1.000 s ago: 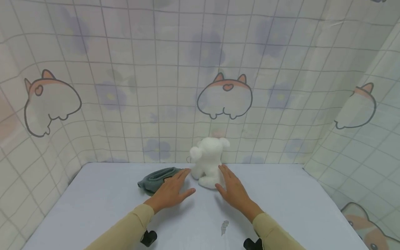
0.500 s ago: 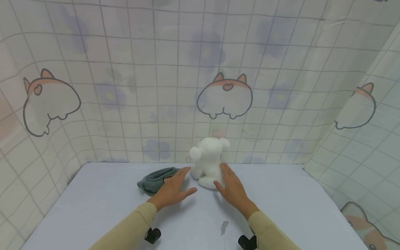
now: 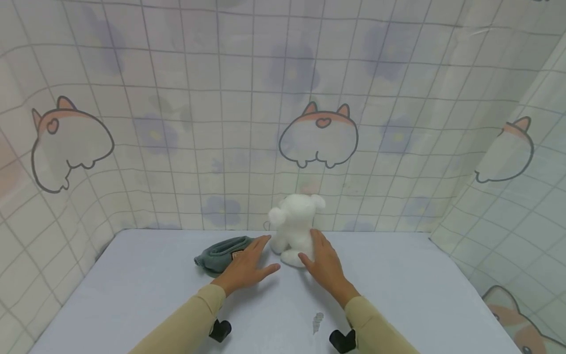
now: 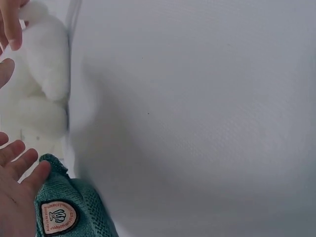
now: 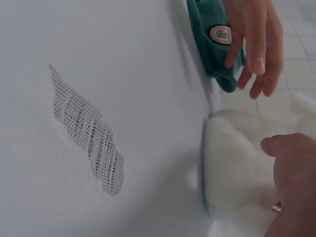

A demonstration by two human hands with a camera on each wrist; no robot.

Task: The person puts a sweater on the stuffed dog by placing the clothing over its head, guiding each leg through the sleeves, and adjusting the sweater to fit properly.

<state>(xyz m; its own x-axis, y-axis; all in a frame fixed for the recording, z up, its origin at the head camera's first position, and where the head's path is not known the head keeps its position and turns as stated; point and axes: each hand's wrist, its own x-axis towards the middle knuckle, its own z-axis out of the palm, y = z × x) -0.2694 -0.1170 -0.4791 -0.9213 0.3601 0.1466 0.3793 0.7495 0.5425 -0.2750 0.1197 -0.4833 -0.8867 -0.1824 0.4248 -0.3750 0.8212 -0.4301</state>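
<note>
You have the white plush toy (image 3: 289, 236) sitting upright on the white surface (image 3: 146, 290), just below the centre of the head view. Your left hand (image 3: 245, 268) lies to its left, and your right hand (image 3: 326, 265) to its right. On the left, your fingers (image 4: 38, 175) are straight and slightly spread, the thumb held well away from them, pinching nothing; their tips point at the toy's lower left side. On the right, they are extended and close together along the toy's right side, thumb apart, with no pinch; you cannot tell how firmly they touch the fur. The folded green knitted piece (image 3: 218, 255), with its pale patch (image 5: 220, 34), sits left of the toy, partly behind your left hand; contact there is unclear. In the right wrist view, a dark mesh-like mark (image 5: 91, 131) shows at left of centre on the surface. Beige sleeves (image 3: 183, 322) cover your forearms, and a checked curtain (image 3: 199, 123) printed with corgis fills the upper frame.
</note>
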